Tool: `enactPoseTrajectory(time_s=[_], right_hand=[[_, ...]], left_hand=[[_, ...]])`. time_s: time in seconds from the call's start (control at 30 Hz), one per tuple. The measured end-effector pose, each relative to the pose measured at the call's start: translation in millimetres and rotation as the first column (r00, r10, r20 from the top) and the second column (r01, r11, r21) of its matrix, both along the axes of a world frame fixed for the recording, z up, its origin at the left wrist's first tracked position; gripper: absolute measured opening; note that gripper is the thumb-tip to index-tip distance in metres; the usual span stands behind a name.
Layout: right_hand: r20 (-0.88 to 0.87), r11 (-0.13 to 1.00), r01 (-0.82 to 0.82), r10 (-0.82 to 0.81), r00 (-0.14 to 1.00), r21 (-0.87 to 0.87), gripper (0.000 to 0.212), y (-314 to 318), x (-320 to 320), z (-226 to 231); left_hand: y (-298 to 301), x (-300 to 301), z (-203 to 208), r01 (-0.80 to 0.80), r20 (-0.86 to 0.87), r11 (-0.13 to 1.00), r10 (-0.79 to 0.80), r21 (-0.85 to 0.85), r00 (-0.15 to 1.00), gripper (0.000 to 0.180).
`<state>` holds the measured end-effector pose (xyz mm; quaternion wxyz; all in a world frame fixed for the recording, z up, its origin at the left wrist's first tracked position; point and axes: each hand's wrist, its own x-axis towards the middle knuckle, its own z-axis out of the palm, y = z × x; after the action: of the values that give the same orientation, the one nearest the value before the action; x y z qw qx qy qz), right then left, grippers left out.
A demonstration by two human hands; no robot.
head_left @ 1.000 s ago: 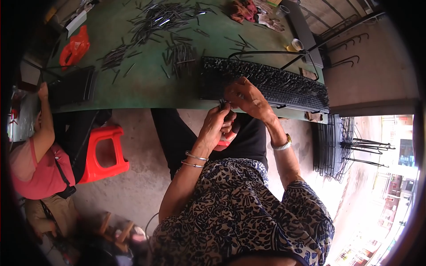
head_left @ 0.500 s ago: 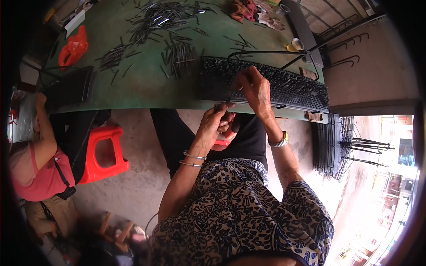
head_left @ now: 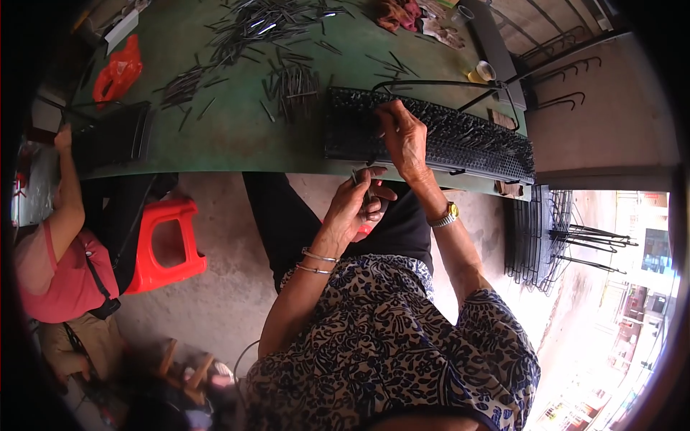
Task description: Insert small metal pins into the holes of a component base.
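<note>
A long black perforated rack [head_left: 467,154] lies along the table's near edge, its holes packed with short dark pieces on the far and right parts. My right hand [head_left: 405,144] is over its left part, fingers pinched; whatever is between the fingertips is too small and dark to make out. Just below the table edge, my left hand [head_left: 352,205] is closed, palm partly turned up, on thin dark strips [head_left: 355,177] whose ends show by the thumb. Loose strips of a similar look lie in a heap [head_left: 262,25] and a smaller pile [head_left: 296,87] on the green table.
A wire handle [head_left: 431,84] arches over the rack. Behind it are a cup of yellow liquid [head_left: 483,71] and rags [head_left: 399,14]. At left are a red plastic bag [head_left: 117,72], a red stool [head_left: 169,244] and a seated co-worker [head_left: 68,251] by another black rack [head_left: 111,140]. Wire racks [head_left: 535,237] stand at right.
My right hand has shifted slightly left and away from me over the rack. My left hand has turned a little, and the strip ends by its thumb show more clearly. The co-worker's arm has reached farther forward.
</note>
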<state>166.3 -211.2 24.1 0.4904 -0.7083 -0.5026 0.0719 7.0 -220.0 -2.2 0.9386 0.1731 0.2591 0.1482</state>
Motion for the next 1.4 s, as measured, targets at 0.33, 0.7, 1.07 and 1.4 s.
enactPoseTrajectory(time_s=[0.33,0.7,1.07,1.4], right_hand=[[-0.005,0.999,-0.043,0.043,0.999,0.021,0.007,4,9,-8],[0.498,0.985,-0.161,0.173,0.85,-0.067,0.012,-2,25,-7],[0.366,0.943,-0.245,0.315,0.876,-0.227,0.021,-36,16,11],[0.009,0.979,-0.058,0.06,0.998,-0.198,0.012,-44,11,13]], left_hand=[[-7,1,-6,-0.036,-0.047,0.997,0.039,0.07,0.998,0.037],[-10,2,-7,-0.07,-0.005,0.997,0.071,0.027,0.997,0.034],[-5,3,2,-0.076,-0.017,0.995,0.077,0.069,0.997,0.028],[-3,-2,-4,0.034,-0.055,0.993,-0.028,0.113,0.998,0.015]])
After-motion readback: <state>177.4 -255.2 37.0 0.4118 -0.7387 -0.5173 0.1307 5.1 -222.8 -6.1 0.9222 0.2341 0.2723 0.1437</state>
